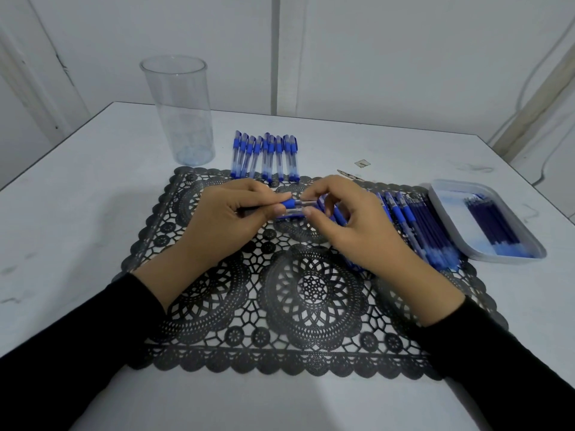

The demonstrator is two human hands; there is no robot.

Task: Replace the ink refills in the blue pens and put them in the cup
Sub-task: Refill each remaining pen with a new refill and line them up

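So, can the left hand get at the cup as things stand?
Probably yes. Nothing stands between the left hand and the upright cup. But that hand is busy: it grips a pen together with the right hand.

The light is dim, cool and diffuse, and the white table (93,213) reads blue-grey. A soft shadow spreads toward 9 o'clock from the left hand (230,219). Lines on the wall (404,57) and the table's edges bow at 3 and 9 o'clock. The pens (404,213) at 3 o'clock look smeared and soft.

Left hand (228,217), right hand (350,227): curled, close together.
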